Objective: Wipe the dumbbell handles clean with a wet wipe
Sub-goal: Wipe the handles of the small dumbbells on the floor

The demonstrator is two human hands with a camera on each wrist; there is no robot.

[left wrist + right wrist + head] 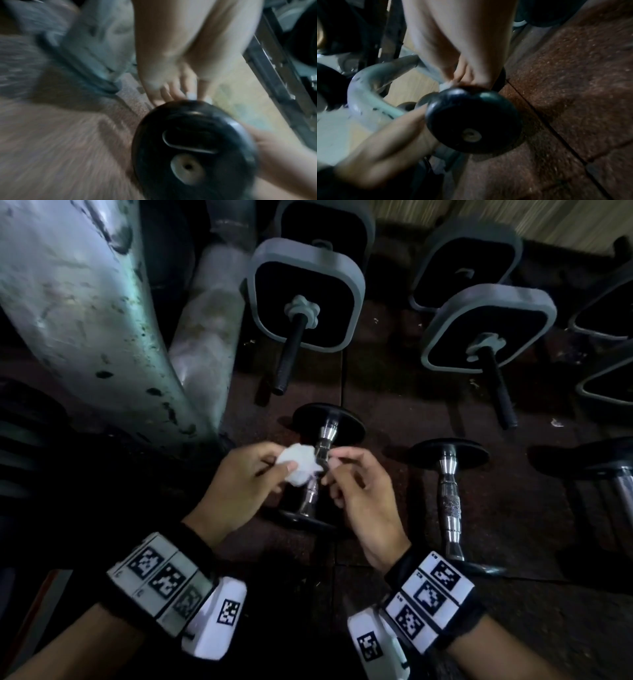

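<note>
A small dumbbell with black round plates lies on the floor, and its chrome handle (323, 444) shows between my hands. A crumpled white wet wipe (299, 465) is wrapped against the handle's middle. My left hand (287, 460) pinches the bulk of it from the left. On the other side my right hand (337, 465) pinches a small white end of the wipe against the handle. The wrist views are blurred. The left one shows my left hand (171, 89) above the near plate (193, 148). The right one shows my right hand (462, 75) behind that plate (472, 119).
A second chrome-handled dumbbell (449, 498) lies to the right, and a third (616, 474) at the frame's edge. Adjustable dumbbells with square grey-rimmed plates (305, 296) (486, 326) stand behind. A chipped pale metal tube (85, 302) curves down on the left. The floor is reddish rubber tile (573, 94).
</note>
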